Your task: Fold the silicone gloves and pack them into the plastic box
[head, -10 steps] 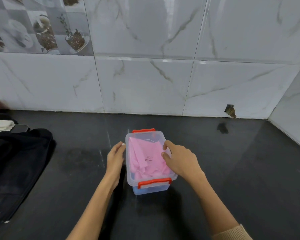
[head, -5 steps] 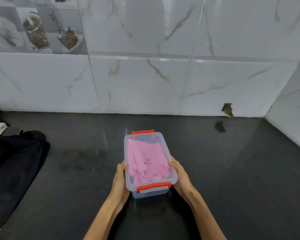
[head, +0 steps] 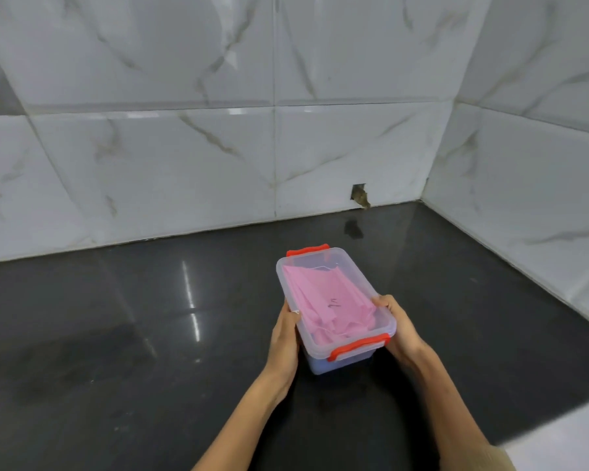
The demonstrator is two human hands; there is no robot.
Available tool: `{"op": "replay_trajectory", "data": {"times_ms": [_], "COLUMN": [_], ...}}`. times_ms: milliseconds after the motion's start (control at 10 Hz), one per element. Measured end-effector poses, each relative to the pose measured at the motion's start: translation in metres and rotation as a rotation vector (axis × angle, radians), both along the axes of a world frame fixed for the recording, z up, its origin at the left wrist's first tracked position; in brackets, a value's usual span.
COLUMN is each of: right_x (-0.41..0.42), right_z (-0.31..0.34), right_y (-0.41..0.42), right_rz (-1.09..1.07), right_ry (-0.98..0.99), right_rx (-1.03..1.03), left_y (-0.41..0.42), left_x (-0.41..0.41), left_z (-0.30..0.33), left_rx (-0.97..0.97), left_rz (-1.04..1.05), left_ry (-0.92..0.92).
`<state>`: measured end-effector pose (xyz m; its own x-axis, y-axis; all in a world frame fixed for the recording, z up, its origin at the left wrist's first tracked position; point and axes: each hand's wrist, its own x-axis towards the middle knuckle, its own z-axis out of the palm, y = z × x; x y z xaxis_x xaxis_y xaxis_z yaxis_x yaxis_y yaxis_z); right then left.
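Note:
A clear plastic box [head: 361,277] with red handles at its near and far ends is at the centre of the head view, above the black counter. Folded pink silicone gloves [head: 323,304] lie inside it, filling most of the bottom. My left hand [head: 284,338] grips the box's left side near the front, thumb at the rim. My right hand [head: 400,331] grips the right side the same way, thumb on the rim. No lid is on the box.
The black glossy counter [head: 150,334] runs to a white marble-tiled wall [head: 184,164] behind and another on the right. A small broken hole [head: 359,195] shows in the back wall's base. The counter's front edge [head: 541,426] is at lower right.
My right hand came off the gloves and both hands took hold of the box's sides. The view swung right, so the dark cloth on the left left the frame.

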<state>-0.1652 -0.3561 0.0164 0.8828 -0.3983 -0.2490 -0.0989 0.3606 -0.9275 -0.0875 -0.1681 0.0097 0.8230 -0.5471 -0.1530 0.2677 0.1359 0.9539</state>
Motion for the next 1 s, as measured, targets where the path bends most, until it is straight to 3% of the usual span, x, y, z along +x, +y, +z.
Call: {"op": "replay_trajectory", "data": {"times_ms": [200,500,600,800,900,1000], "right_x": [-0.025,-0.031,-0.036,-0.024,0.005,0.041], "right_z": [0.003,0.008,0.023,0.066,0.079,0.088], "right_y": [-0.032,-0.036,-0.043,-0.032,0.007,0.062], "right_rz": [-0.081,-0.079,0.012,-0.062,-0.244,-0.223], "right_ry": [-0.002,0.05,0.198,0.549,0.513,0.345], "right_rx": [-0.001,-0.063,-0.26,-0.976,-1.151,-1.298], "left_y": [-0.048,-0.05,-0.041,0.016,0.057,0.095], "left_x": [-0.005,-0.005,-0.004,0.015,0.031,0.045], "left_z": [0.0,0.007,0.021,0.045,0.057,0.06], "left_rx": [0.072,0.157,0.204,0.334,0.445,0.643], "left_rz": [-0.119,-0.137,-0.175,-0.003,0.141,0.395], "left_ry": [-0.059,-0.084,-0.102,-0.344,-0.505,-0.676]}}
